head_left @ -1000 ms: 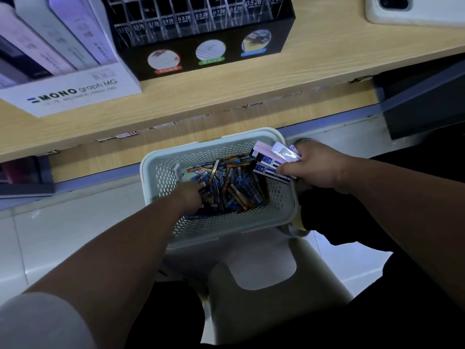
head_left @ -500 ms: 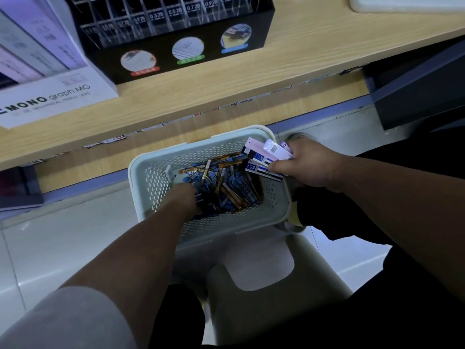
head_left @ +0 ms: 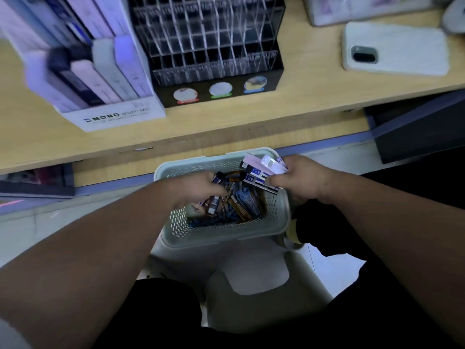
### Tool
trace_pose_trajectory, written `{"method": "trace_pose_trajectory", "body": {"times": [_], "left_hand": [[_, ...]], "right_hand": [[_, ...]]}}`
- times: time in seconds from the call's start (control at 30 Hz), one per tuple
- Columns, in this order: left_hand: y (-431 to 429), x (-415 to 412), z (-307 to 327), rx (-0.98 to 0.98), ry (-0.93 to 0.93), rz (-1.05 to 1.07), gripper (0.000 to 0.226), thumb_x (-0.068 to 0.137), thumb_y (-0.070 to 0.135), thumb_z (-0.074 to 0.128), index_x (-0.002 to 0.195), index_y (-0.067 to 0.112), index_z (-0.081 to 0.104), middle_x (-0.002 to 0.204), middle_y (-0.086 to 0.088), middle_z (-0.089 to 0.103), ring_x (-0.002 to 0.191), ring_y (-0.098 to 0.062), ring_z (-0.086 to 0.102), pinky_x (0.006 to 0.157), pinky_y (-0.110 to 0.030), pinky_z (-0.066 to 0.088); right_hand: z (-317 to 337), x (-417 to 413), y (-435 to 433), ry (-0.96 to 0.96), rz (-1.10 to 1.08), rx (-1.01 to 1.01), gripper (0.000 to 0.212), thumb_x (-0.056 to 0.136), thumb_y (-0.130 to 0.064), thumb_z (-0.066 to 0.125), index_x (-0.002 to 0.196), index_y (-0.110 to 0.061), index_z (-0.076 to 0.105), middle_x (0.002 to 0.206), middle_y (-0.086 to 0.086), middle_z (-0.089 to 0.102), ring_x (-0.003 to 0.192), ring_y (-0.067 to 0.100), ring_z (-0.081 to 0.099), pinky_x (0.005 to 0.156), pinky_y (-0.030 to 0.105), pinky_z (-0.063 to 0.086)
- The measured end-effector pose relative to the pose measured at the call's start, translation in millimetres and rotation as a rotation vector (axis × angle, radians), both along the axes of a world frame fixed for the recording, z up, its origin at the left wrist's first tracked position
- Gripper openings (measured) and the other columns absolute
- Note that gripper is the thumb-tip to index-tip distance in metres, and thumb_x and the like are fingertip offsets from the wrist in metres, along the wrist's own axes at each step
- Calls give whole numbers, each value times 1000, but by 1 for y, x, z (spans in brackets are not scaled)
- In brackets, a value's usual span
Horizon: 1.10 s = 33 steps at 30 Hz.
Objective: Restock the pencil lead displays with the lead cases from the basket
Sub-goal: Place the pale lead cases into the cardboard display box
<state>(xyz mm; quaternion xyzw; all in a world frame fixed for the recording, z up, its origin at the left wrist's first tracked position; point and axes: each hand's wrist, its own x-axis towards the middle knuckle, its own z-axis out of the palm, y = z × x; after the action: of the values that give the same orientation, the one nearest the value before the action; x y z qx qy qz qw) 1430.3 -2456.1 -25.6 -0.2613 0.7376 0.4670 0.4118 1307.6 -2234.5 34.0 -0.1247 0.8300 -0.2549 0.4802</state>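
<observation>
A pale perforated basket [head_left: 276, 224] sits on a stool below the shelf, filled with several blue, black and orange lead cases [head_left: 241, 202]. My left hand [head_left: 198, 187] is over the basket's left half, its fingers curled round a dark lead case [head_left: 217, 178]. My right hand [head_left: 299, 181] is at the basket's far right corner and grips a fanned bundle of white and blue lead cases [head_left: 261, 172]. On the wooden shelf stands a black lead display [head_left: 214, 46] with clear divided slots, beside a white MONO graph display [head_left: 113, 114] holding tall packs.
A phone in a pale case [head_left: 395, 50] lies on the shelf [head_left: 314, 102] at the right. A light stool [head_left: 254, 293] carries the basket. A dark cabinet [head_left: 415, 129] stands at the right under the shelf. Tiled floor [head_left: 63, 222] lies to the left.
My left hand has come up from deep among the cases and now holds a dark case near the basket's far side. The view tilted up toward the displays. My right hand kept its bundle.
</observation>
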Motion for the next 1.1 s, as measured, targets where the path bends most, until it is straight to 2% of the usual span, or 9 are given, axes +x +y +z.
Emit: {"method": "trace_pose_trajectory", "body": {"times": [0.13, 0.2, 0.3, 0.37, 0.57, 0.77, 0.87, 0.97, 1.1], "left_hand": [[-6, 0, 71, 130, 73, 89, 24, 92, 27, 64, 103, 6, 67, 101, -15, 75, 100, -31, 68, 94, -41, 51], [-9, 9, 101, 149, 123, 116, 21, 91, 20, 61, 91, 1, 70, 89, -13, 76, 97, -31, 69, 102, -53, 47], [-11, 23, 140, 192, 218, 376, 14, 90, 8, 61, 100, -1, 66, 80, -17, 73, 82, -36, 72, 94, -56, 51], [-9, 32, 166, 278, 254, 609, 13, 93, 3, 60, 105, 2, 63, 71, -14, 66, 66, -29, 66, 74, -47, 55], [6, 53, 215, 392, 338, 1062, 12, 89, 13, 70, 100, 10, 68, 64, -1, 50, 48, -12, 39, 46, -26, 36], [13, 54, 234, 329, 514, 1297, 15, 82, 15, 76, 91, 5, 68, 68, -6, 59, 41, -15, 34, 54, -30, 34], [9, 48, 239, 247, 590, 1372, 22, 86, 19, 75, 100, 1, 70, 80, -14, 64, 43, -15, 33, 53, -29, 34], [1, 39, 243, 133, 664, 1392, 24, 88, 18, 73, 103, -1, 69, 76, -17, 52, 46, -18, 33, 53, -29, 32], [-19, 25, 256, 40, 774, 1419, 3, 87, 9, 72, 86, 7, 70, 62, -13, 49, 45, -19, 33, 48, -27, 29]], "right_hand": [[40, 8, -18, 9, 117, -50, 23, 90, -33, 73, 88, -15, 58, 66, 0, 51, 51, 15, 49, 48, 23, 41], [64, 12, -23, 21, 160, -97, 20, 92, -29, 71, 83, -18, 56, 63, -2, 50, 44, 10, 47, 43, 18, 38], [98, 17, -29, 32, 189, -172, 23, 94, -24, 69, 77, -19, 54, 56, -6, 47, 43, 11, 46, 44, 19, 37], [118, 18, -35, 27, 205, -222, 24, 94, -23, 68, 76, -19, 53, 50, -10, 46, 45, 15, 45, 45, 21, 36], [161, 20, -59, -30, 207, -410, 21, 95, -17, 68, 80, -15, 53, 52, -9, 43, 48, 14, 40, 49, 27, 37], [173, 29, -82, 69, 185, -525, 18, 94, -20, 68, 81, -13, 58, 59, -9, 50, 52, 11, 43, 58, 30, 38], [177, 27, -96, 75, 156, -569, 16, 95, -22, 68, 80, -23, 64, 56, -15, 52, 51, 4, 42, 58, 26, 36], [180, 21, -107, 4, 75, -625, 22, 97, -19, 64, 77, -29, 65, 53, -16, 51, 50, 7, 41, 60, 28, 35], [183, 7, -110, -130, -66, -691, 21, 98, -20, 63, 82, -31, 71, 70, 2, 62, 51, 17, 37, 56, 35, 38]]}}
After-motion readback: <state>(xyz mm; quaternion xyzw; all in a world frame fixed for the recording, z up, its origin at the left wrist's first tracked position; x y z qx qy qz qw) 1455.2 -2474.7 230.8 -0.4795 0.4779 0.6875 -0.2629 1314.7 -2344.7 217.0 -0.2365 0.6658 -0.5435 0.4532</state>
